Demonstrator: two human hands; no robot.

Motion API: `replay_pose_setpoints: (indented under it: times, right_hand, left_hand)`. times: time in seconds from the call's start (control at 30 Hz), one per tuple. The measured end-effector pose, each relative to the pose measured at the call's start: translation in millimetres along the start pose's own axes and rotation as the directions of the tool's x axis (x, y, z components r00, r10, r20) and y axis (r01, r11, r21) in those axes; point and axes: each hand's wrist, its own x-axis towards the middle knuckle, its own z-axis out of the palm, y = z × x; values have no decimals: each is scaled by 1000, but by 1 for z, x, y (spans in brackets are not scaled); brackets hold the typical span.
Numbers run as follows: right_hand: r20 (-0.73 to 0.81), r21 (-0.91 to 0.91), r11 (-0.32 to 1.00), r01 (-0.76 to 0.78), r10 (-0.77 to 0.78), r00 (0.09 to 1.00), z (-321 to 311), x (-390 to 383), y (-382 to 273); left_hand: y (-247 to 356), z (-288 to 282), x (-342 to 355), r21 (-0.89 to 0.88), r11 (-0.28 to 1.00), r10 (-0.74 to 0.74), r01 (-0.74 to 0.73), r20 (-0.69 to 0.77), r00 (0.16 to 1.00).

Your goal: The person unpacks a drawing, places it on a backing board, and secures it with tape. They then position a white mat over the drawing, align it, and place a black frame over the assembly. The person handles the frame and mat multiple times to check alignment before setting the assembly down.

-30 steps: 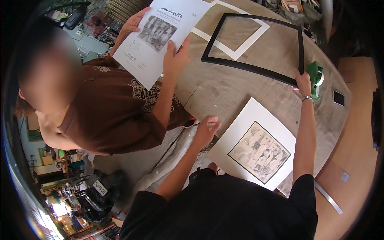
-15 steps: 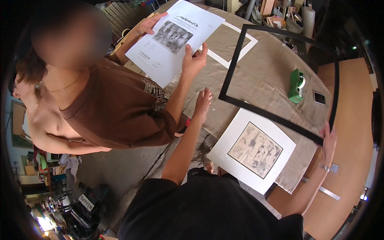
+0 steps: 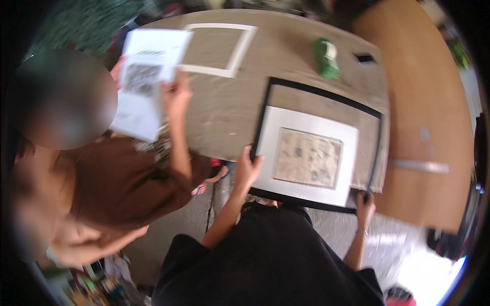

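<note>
Between my hands is a black picture frame (image 3: 326, 94), held over the table's near edge. My left hand (image 3: 247, 171) is closed round its left side, and my right hand (image 3: 364, 206) grips it near the lower right corner. Through the frame's opening shows a white-matted art print (image 3: 310, 158) with brownish figures. The print lies toward the frame's left side, leaving a strip of cloth visible above and to the right. Whether frame and mat touch, I cannot tell.
A brown cloth-covered table (image 3: 217, 115) bears a white mat border (image 3: 240, 53), a green tape dispenser (image 3: 325, 57) and a dark phone (image 3: 364, 58). At left, a person in brown (image 3: 127, 173) holds a printed sheet (image 3: 138, 107). A large wooden board (image 3: 413, 112) stands at right.
The frame has come down and nearer, over the matted print. My left hand, empty before, now grips its left side. The view has shifted, and the person's sheet appears farther left.
</note>
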Motion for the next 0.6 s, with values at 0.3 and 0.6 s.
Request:
replay_pose_setpoints:
  times: [0.3,0.6]
  right_hand:
    - [35,-290,949,-120,136,990,40,-27,52]
    - [76,-205,969,-135,154,985,52,-20,54]
  left_hand:
    - [-19,25,-34,88,992,91,-89,-26,995]
    - [-38,29,-38,121,991,56,-51,-45,997]
